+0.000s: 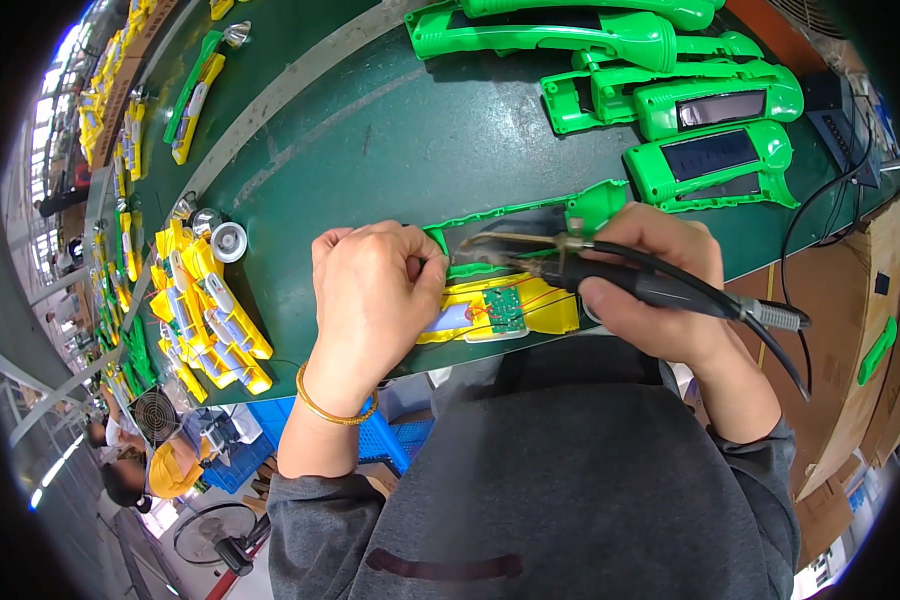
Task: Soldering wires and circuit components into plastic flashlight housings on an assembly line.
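L hand (375, 285) at left end of open grn shell (598, 208), fingers curled in, tips hidden; can't tell if gripping anything. R hand (665, 280) wrapped round blk corded tool (662, 288), tip over shell. Ylw housing (550, 308) w/ grn PCB (503, 310) just on near side. Ylw units (210, 310) piled left; more grn shells (715, 105) far right.

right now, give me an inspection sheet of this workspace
Surface: green table, marked with scuffs.
Work pieces: green half-shell; yellow half-shell with circuit board.
Clutter: green casings upper right; yellow assemblies and round silver part left.
Hands: left hand, fingers pinched by the green half-shell's left end, contact unclear; right hand grips black-handled tool.
Cables: black cables trail from the tool toward the right.
Surroundings: co-worker in yellow and fan lower left; cardboard at right.
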`<state>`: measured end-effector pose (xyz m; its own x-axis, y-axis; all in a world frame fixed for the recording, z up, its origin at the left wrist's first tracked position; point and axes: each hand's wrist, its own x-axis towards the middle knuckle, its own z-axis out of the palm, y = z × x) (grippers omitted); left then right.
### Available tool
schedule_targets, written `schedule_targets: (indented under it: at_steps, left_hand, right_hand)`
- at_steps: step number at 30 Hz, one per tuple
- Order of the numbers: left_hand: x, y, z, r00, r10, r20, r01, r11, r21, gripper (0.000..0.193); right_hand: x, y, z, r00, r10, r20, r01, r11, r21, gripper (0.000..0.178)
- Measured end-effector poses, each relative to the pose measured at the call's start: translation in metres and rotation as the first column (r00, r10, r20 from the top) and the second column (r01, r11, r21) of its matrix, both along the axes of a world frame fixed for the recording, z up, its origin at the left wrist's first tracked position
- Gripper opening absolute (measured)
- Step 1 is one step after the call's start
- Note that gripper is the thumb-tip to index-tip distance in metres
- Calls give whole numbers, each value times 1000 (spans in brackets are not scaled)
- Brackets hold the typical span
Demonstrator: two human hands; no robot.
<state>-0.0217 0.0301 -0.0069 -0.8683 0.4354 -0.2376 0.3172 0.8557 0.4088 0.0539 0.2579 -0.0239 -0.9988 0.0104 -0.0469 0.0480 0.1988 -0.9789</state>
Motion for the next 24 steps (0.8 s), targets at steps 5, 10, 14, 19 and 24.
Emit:
schedule_targets:
  at_steps: [5, 10, 14, 19, 24]
  left_hand:
    - [1, 2, 0, 1000, 7, -11, -7, 1000, 2, 9]
    - [1, 2, 0, 1000, -1, -9, 1, 1000, 1, 9]
    - [2, 0, 1, 1000, 1, -15, -1, 1000, 3, 9]
    - [1, 0, -2, 1000, -12, -21, 12, 1000, 4, 10]
    - [1, 0, -1, 999, -18, -28, 19, 1000, 11, 10]
  right_hand:
    - [-8, -4, -5, 988, 96, 123, -96, 995, -2, 21]
    - [-9, -4, -5, 987, 85, 137, -81, 996, -35, 20]
    - [-10, -7, -4, 989, 90, 118, -90, 996, -10, 18]
    - [-10, -1, -4, 983, 88, 160, -77, 994, -77, 17]
    - [-6, -1, -7, 992, 2, 130, 19, 987, -157, 17]
